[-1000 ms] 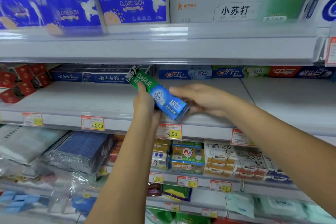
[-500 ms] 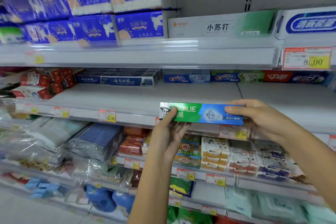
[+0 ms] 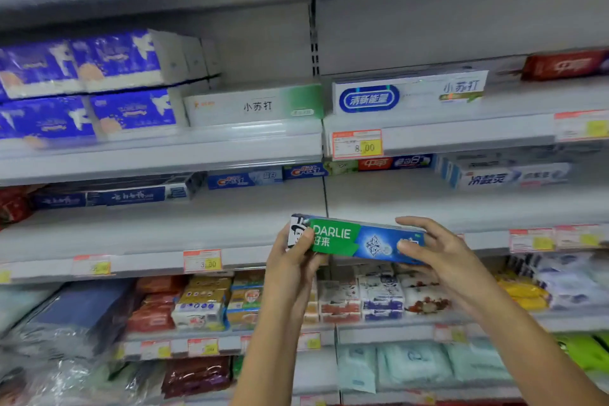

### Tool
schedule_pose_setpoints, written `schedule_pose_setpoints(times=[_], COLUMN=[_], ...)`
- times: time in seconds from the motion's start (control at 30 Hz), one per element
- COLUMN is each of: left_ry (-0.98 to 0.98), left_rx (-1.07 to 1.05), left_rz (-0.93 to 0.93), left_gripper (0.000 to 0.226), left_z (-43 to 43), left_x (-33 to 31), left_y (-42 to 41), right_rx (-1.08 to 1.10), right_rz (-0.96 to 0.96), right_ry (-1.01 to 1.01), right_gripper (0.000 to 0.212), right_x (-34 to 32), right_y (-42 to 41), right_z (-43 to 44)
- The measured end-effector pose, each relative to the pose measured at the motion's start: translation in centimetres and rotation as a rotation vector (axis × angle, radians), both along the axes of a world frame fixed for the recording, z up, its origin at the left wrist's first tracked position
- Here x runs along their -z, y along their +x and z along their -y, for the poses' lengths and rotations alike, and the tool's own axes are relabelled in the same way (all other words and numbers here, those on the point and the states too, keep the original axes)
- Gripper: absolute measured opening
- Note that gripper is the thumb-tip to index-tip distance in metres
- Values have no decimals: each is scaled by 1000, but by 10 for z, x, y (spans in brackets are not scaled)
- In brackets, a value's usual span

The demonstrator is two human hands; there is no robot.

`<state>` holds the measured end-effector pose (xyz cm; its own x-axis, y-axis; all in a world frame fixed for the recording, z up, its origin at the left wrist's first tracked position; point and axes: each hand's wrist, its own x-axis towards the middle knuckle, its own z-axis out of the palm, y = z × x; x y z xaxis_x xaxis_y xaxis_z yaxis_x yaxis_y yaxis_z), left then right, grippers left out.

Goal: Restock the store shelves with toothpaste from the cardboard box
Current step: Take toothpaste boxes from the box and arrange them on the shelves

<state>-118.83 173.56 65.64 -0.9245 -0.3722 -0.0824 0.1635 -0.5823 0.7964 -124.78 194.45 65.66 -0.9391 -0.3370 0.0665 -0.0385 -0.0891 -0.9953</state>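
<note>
Just below the centre of the frame, a green-and-blue Darlie toothpaste box [image 3: 356,239] is held lengthwise in both hands. It is nearly level, its right end dipping a little. The left hand [image 3: 290,264] grips the end with the printed portrait, the thumb lying across the front face and the fingers wrapped behind, out of sight. The right hand [image 3: 441,257] takes the blue end, with the thumb pressed on the front face and the fingers [image 3: 413,223] curled over the top edge. Both sets of fingers are closed round the carton and hold nothing else. The carton sits in front of the lip of the middle shelf [image 3: 158,234], right where two shelf bays meet. Whether it touches the shelf cannot be told.

At the back of that shelf stands a row of cartons: dark blue boxes [image 3: 108,196] at the left, Crest boxes [image 3: 245,179] in the middle, a pale box [image 3: 507,176] towards the right. A price tag [image 3: 202,260] sits on the lip, left of the left hand.

On the shelf above, at the left of the frame, blue tissue packs [image 3: 82,86] are stacked two high beside a long white carton [image 3: 253,105]. Right of that is a blue-oval carton [image 3: 369,99], with an 8.00 tag [image 3: 357,143] hanging below it. Under the hands, small printed packs [image 3: 204,305] fill the next shelf down, and pale green packets [image 3: 412,362] lie at the lower right.
</note>
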Motion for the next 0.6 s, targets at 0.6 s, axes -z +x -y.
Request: schedule_pose_setpoints(times=[0.6], left_ry=[-741], left_rx=[407], left_rz=[-282], left_gripper=[40], left_z=[-257], left_x=[-48], left_y=[-83], right_rx=[416], right_rz=[-587], right_ry=[867], right_gripper=[51], right_x=[-37], right_y=[-33], right_z=[-282])
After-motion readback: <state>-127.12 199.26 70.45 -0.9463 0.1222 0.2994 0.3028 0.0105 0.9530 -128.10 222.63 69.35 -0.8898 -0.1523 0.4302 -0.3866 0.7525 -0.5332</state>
